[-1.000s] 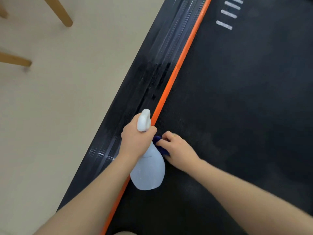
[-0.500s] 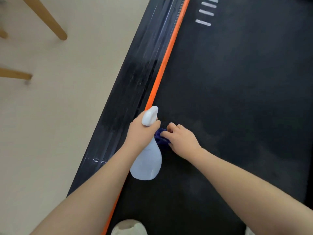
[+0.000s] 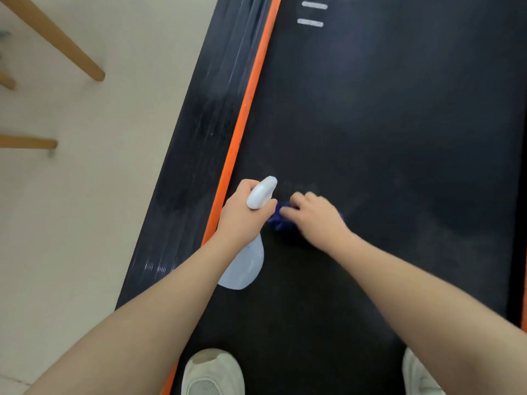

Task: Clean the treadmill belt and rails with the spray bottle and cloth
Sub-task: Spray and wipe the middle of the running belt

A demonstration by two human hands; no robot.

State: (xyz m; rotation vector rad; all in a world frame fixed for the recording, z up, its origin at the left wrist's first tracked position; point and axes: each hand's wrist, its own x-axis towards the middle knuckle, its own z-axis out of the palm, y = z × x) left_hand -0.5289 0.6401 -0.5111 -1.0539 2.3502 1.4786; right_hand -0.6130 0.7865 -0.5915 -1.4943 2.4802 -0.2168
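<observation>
Nearest the viewer, two pale shoes (image 3: 212, 372) stand on the treadmill belt (image 3: 385, 138), and both bare forearms reach forward and down from the lower corners. The left hand (image 3: 242, 216) has its fingers clenched around the neck of the white spray bottle (image 3: 245, 266), whose body hangs toward the viewer while the nozzle points away along the belt, just beside the orange strip (image 3: 245, 104). The right hand (image 3: 316, 218) lies palm down, fingers curled over a bunched blue cloth (image 3: 278, 218) and pressing it to the belt; motion blur hides whether the fingers grip it tightly. Cloth and bottle almost touch. Beyond the hands, the dark left rail (image 3: 199, 132) runs up beside the strip, with a dull patch on it, and farther on white bars (image 3: 310, 22) mark the belt. Wooden legs (image 3: 57, 44) stand on the floor to the left. Probable risks: the crowded hands could knock the bottle against the cloth hand; a squeeze now would wet the wiping hand; damp belt under the shoes could cause a slip.
</observation>
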